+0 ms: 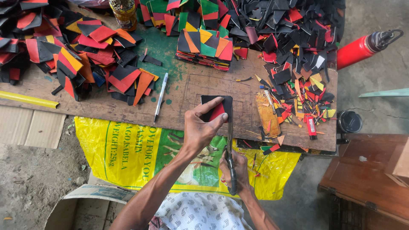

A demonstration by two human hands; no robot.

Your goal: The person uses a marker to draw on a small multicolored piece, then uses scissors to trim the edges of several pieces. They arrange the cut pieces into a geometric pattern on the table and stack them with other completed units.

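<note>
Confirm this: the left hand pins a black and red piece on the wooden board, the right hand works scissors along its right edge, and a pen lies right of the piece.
One slip: the pen lies left of the black and red piece, not right. The head view shows it. The left hand does pin the piece on the wooden board, and the right hand holds the scissors.
</note>
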